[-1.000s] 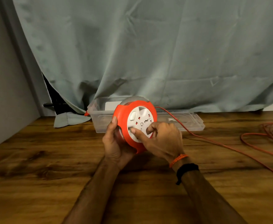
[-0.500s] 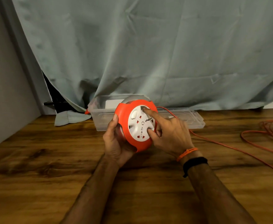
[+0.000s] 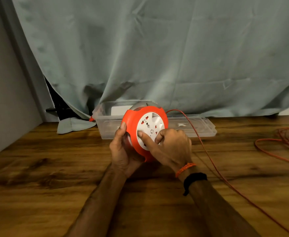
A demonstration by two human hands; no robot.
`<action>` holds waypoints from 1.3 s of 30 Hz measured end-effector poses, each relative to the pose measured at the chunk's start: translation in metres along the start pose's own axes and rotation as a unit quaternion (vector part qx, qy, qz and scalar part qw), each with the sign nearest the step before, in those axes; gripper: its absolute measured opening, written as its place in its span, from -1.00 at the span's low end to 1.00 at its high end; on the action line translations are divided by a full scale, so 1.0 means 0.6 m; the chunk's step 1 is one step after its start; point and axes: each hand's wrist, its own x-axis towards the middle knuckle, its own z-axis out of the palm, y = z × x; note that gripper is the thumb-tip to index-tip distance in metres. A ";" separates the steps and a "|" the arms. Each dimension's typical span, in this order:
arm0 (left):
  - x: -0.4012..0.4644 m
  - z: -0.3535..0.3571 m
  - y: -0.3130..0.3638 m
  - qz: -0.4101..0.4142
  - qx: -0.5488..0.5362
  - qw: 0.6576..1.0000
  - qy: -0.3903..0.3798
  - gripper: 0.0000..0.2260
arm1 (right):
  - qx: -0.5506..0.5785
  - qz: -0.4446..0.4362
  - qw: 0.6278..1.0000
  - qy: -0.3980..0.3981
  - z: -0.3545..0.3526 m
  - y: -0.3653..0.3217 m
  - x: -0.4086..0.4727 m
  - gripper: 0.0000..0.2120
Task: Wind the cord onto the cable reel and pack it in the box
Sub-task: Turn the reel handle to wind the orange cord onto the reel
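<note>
Hanging at the back, a grey-green curtain [image 3: 157,48], its hem spilling onto the wooden table [image 3: 37,194] at the left. Sitting just behind the hands, a clear plastic box [image 3: 200,128], open and waiting, probably kept close so the reel can go straight in once wound.

Cradling the orange cable reel [image 3: 131,120] from its left edge, the left hand [image 3: 121,151], fingers curled round the rim and thumb up along the casing: a firm hold, likely bracing the housing so only the centre turns. Raised off the table and tilted toward the face, the reel, apparently to keep the white socket disc [image 3: 150,129] in sight.

Pressing on that disc, the right hand [image 3: 171,146], forefinger stretched across the face and remaining fingers curled against it, seemingly cranking it round.

Trailing from the reel's upper right, the orange cord [image 3: 207,151], running down across the table; further right, more slack lying in loose loops, so winding looking far from finished.
</note>
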 end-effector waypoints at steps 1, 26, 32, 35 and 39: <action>0.000 0.000 0.000 -0.001 -0.001 1.000 0.002 -0.41 | 0.005 -0.010 1.000 0.000 -0.003 0.003 0.002 -0.35; -0.003 0.003 -0.004 0.000 0.016 1.000 -0.002 -0.44 | -0.013 0.021 0.999 -0.028 -0.001 0.005 -0.004 -0.29; 0.000 0.005 0.000 0.009 -0.015 1.000 0.001 -0.36 | 0.042 -0.052 0.998 -0.017 -0.016 0.012 0.006 -0.44; -0.001 0.006 0.001 0.002 -0.019 1.000 0.012 -0.37 | 0.078 -0.102 0.991 -0.032 -0.034 0.022 0.013 -0.72; -0.006 0.008 0.003 -0.009 -0.022 1.000 0.017 -0.41 | 0.040 -0.150 0.983 -0.100 -0.045 0.033 0.014 -0.49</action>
